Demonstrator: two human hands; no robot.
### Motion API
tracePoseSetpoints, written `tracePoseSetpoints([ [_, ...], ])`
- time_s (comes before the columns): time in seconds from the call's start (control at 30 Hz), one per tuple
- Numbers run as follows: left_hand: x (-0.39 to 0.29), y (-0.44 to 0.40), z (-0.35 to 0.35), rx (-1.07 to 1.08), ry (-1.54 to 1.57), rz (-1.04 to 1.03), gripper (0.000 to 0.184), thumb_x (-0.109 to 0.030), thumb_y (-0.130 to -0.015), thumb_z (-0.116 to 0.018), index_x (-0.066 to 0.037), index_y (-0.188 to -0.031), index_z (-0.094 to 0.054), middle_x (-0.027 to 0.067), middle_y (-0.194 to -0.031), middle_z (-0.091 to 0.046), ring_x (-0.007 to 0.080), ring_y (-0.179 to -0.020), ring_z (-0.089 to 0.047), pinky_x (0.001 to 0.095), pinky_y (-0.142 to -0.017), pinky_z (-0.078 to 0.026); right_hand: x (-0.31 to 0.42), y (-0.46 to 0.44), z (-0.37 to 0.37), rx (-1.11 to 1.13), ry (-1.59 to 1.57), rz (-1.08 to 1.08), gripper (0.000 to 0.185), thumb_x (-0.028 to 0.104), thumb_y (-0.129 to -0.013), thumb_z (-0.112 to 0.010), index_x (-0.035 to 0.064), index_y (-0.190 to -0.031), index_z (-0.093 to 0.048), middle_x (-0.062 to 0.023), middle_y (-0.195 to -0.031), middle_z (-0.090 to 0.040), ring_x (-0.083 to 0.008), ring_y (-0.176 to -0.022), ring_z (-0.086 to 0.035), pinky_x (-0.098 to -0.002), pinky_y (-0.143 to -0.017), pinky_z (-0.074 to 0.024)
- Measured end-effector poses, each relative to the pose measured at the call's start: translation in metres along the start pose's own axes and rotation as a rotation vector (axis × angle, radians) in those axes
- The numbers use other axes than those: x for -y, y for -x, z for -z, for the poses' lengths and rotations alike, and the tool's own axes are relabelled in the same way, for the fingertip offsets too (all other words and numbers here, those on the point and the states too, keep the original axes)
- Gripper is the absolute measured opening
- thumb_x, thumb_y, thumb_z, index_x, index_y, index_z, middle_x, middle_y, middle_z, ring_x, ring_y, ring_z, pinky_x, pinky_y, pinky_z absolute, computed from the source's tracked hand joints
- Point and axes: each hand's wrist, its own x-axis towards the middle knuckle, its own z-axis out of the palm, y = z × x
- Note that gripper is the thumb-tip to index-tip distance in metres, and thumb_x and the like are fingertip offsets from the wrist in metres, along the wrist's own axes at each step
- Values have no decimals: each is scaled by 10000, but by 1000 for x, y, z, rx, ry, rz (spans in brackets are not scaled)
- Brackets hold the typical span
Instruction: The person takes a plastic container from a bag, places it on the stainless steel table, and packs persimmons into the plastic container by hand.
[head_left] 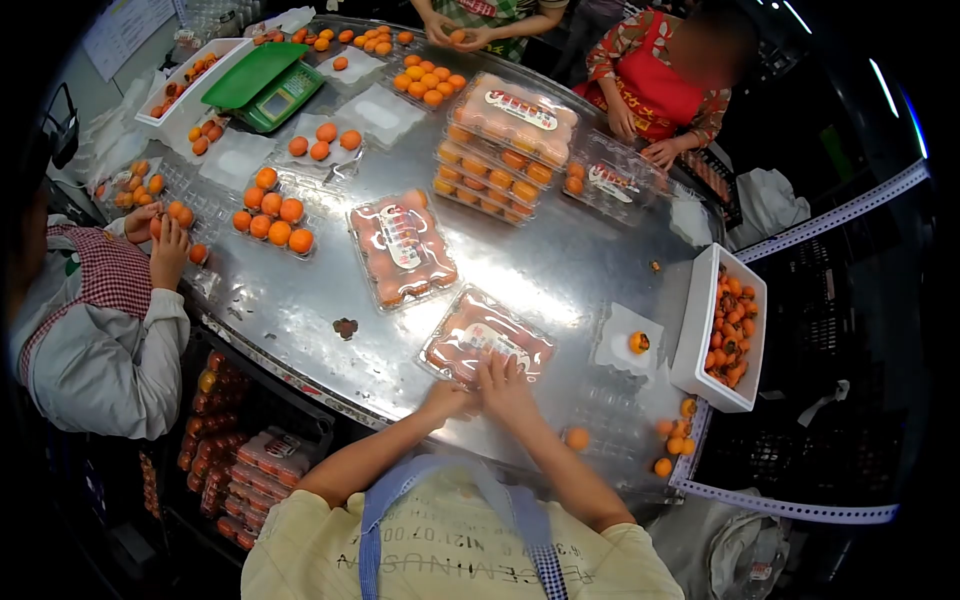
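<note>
A clear plastic clamshell box point(455, 345) of orange fruit, with a white label on its closed lid, lies on the metal table in front of me. My right hand point(508, 390) rests on the lid at the near side, fingers stretched out. At the near edge of the same box is my left hand point(448, 402), its fingers curled against the rim; their tips are partly hidden. Just beyond lies a second closed clamshell box point(385, 250) of fruit. To the right are a single persimmon point(639, 343) on a white sheet point(612, 335) and another fruit point(577, 438).
A white foam box point(690, 330) of persimmons stands at the right edge. Packed clamshells point(500, 150) are stacked at the back. A green scale point(265, 95) sits far left. Co-workers stand at the left point(100, 300) and across the table point(660, 75).
</note>
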Motion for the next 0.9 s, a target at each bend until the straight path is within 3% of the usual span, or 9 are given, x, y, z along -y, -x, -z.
tracePoseSetpoints([
  [0.13,-3,1,-1,-56,0,-12,232,-108,-750,-678,87,-877,-671,156,-813,-677,239,-674,-676,324,-560,-571,3,-1,-5,47,-159,-36,488,118,-788,-556,-46,-1240,-470,-296,-1280,-452,-507,-1091,-509,-559,-803,-491],
  [0.23,7,-6,1,-78,-23,-44,223,-109,-758,-664,82,-873,-674,157,-814,-676,240,-678,-676,321,-553,-572,2,-7,11,-4,-115,13,475,95,-753,-566,-24,-1207,-494,-238,-1210,-512,-415,-1059,-562,-409,-848,-521],
  [0.43,1,1,2,5,-18,32,229,-154,-855,-631,31,-989,-646,142,-919,-685,244,-776,-695,307,-615,-571,-6,12,16,-21,-262,-17,581,132,-703,-654,30,-1247,-478,-197,-1311,-453,-430,-1225,-424,-514,-979,-398],
  [0.47,1,2,5,64,41,63,250,-158,-868,-622,37,-1025,-629,149,-966,-677,254,-806,-693,312,-640,-577,-10,20,32,154,-216,-111,815,265,-627,-786,59,-1324,-419,-159,-1414,-361,-429,-1322,-288,-602,-1002,-328],
  [0.57,-8,5,2,235,122,151,333,-173,-899,-597,31,-1156,-541,170,-1106,-635,288,-950,-664,344,-763,-574,-24,39,27,256,-299,-289,823,243,-660,-774,84,-1365,-378,-167,-1452,-299,-436,-1346,-246,-571,-998,-372],
  [0.73,-7,-2,-11,348,228,158,340,-176,-907,-585,3,-1188,-518,173,-1104,-634,275,-995,-647,358,-820,-558,-32,50,8,108,-349,-164,776,196,-692,-742,76,-1368,-380,-202,-1409,-351,-456,-1338,-252,-471,-911,-487],
  [0.83,-13,1,-12,331,197,151,332,-159,-903,-590,-10,-1192,-522,170,-1106,-633,268,-988,-649,352,-821,-557,-36,52,-9,21,-272,-89,747,178,-702,-717,57,-1362,-388,-227,-1375,-384,-467,-1302,-315,-428,-829,-540],
  [0.9,5,-14,-11,225,206,129,313,-129,-857,-651,9,-1126,-569,163,-1012,-664,263,-900,-672,363,-779,-570,-38,52,-13,-42,-226,-31,726,165,-709,-692,26,-1354,-388,-245,-1356,-398,-472,-1270,-364,-407,-774,-562],
])
